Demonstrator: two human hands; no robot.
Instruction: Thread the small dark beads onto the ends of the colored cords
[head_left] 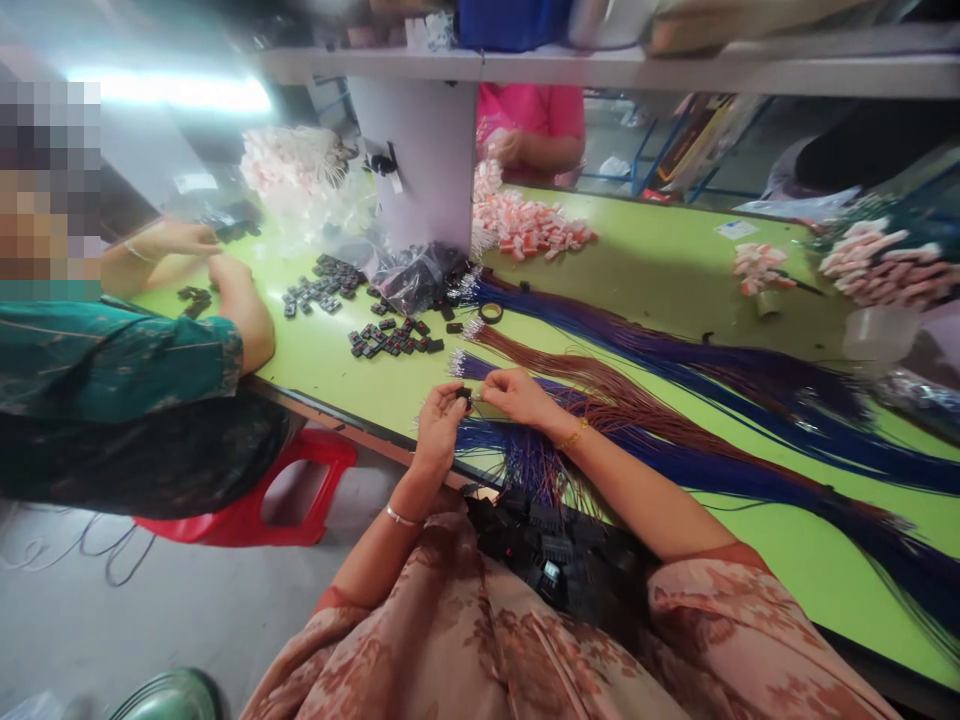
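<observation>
Quietly pinched a small black connector housing (464, 394) between the thumb and fingers of the left hand (437, 425), above the worktop (352, 388) near its front edge. Held the right hand (519, 396) just beside the housing, thumb and forefinger pressed together at the tips; could not tell for certain of anything gripped there. Wore a thin bangle (405, 517) on the left wrist and a gold bracelet (574, 434) on the right. Reached with the right forearm across blue wires (652, 452), near brown wires (570, 372) with silvery ends toward the left. Had a heap of black plastic pieces (555, 550) at the lap. Faced, farther off, loose black connectors (390, 338), a roll of black tape (490, 313), a clear plastic bag (418, 275) with dark contents, and a pile of orange-and-white connectors (529, 226) beyond. Sat near a co-worker in a teal sleeve (135, 362) on the left, on a red stool (311, 500), and across from another person in a pink top (551, 120).
</observation>
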